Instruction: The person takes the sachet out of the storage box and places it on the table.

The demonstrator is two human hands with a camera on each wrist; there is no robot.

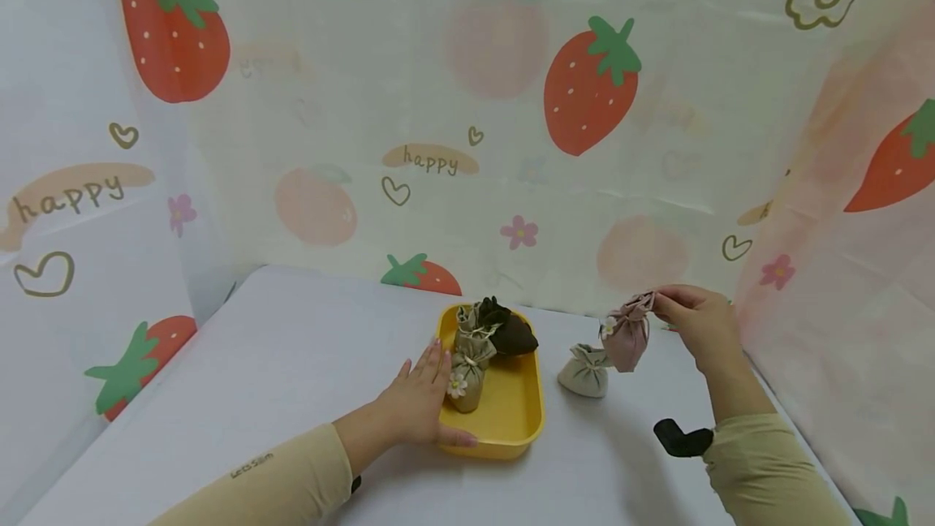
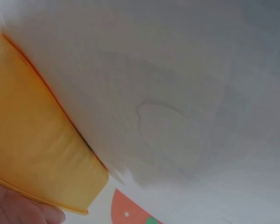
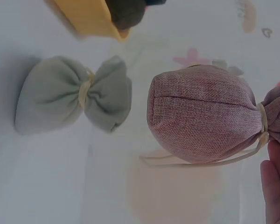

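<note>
My right hand [image 1: 697, 321] pinches the gathered top of a pink drawstring pouch [image 1: 626, 339], which hangs in the air with a white flower on its side. In the right wrist view the pouch [image 3: 203, 114] shows its woven cloth and cream cord. Close beneath it, a pale green drawstring pouch [image 1: 584, 372] sits on the table. My left hand [image 1: 416, 400] rests with straight fingers along the left rim of a yellow tray [image 1: 511, 420], thumb at the near edge. Inside lie a green pouch with a white flower [image 1: 467, 380], another light pouch [image 1: 467, 321] and a dark brown pouch [image 1: 514, 337].
A white cloth [image 1: 292, 364] covers the table. Behind and at both sides stand curtains [image 1: 409, 88] printed with strawberries, hearts and flowers. A black strap end [image 1: 682, 438] sticks out from the right sleeve.
</note>
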